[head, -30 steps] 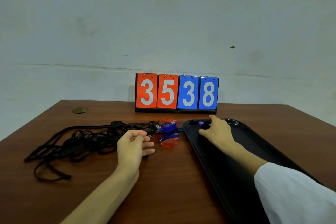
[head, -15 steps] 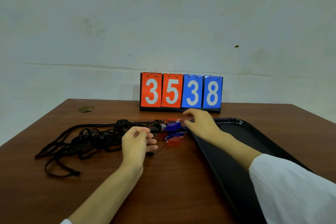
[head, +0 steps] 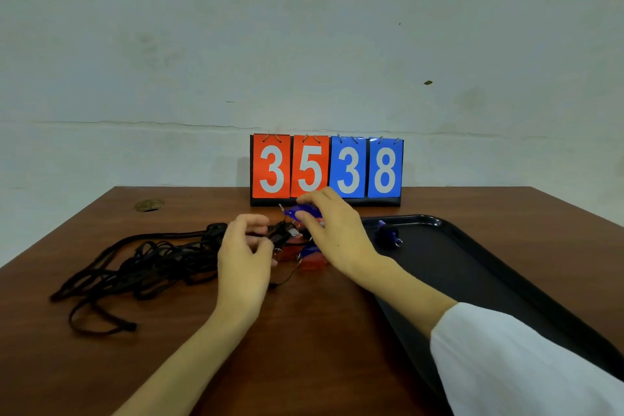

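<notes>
Back from the tray (head: 479,248), the right hand (head: 337,236) pinches a blue whistle (head: 300,212); fingers of the left hand (head: 244,257) pinch its black strap (head: 158,257). A hard tug could drag the whole tangle.

Two hands (head: 244,257) (head: 337,233), one tray (head: 472,267), one scoreboard (head: 327,167)

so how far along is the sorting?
Done: one blue piece lies in the tray. In hand: the right hand pinches a second blue piece; the left hand holds the cord end. Left: red and blue pieces by the cords, not yet in the tray.
</notes>
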`<state>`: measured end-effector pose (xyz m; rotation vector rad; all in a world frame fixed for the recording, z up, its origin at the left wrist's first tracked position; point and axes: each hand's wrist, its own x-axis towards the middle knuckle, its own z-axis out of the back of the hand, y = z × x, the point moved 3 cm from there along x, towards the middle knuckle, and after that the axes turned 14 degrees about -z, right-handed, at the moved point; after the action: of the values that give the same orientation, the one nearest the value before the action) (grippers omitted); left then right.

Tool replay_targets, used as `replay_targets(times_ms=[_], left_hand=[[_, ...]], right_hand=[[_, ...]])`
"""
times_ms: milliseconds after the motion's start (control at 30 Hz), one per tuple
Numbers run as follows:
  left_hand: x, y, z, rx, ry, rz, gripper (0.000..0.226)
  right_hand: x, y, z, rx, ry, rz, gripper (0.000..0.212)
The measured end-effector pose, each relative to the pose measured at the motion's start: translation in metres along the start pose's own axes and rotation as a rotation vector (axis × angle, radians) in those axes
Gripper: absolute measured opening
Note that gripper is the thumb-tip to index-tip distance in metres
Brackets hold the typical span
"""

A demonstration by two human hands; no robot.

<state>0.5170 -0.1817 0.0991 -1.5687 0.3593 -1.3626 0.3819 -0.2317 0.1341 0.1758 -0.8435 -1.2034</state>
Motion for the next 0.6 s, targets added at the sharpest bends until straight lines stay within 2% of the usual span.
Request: replay_targets(times_ms=[67,167,233,300,333,500,600], left_hand=[[-0.001,-0.008,-0.002,0.086,0.071,-0.14,0.042],[-0.004,-0.02,-0.003,0.027,0.127,-0.186,0.053],[-0.006,-0.024,-0.003,0.014,0.155,-0.21,0.036],[-0.006,-0.027,-0.002,0.036,0.16,-0.225,0.013],[-0.006,-0.027,0.0,0.049,0.14,-0.219,0.009],[0.006,-0.015,0.015,0.05,-0.03,-0.059,0.011],[0.021,0.004,0.031,-0.16,-0.211,0.167,0.015]], right_hand=[[-0.009,0.013,0.014,0.156,0.02,-0.028,0.031],[-0.021,0.024,0.035,0.391,0.137,-0.149,0.029],[-0.027,0.026,0.045,0.503,0.224,-0.237,0.027],[-0.032,0.021,0.052,0.652,0.241,-0.351,0.03],[-0.033,0.017,0.055,0.776,0.247,-0.422,0.033],[-0.028,-0.004,0.062,1.657,0.329,-0.752,0.033],[-0.031,-0.005,0.058,1.812,0.429,-0.755,0.027]])
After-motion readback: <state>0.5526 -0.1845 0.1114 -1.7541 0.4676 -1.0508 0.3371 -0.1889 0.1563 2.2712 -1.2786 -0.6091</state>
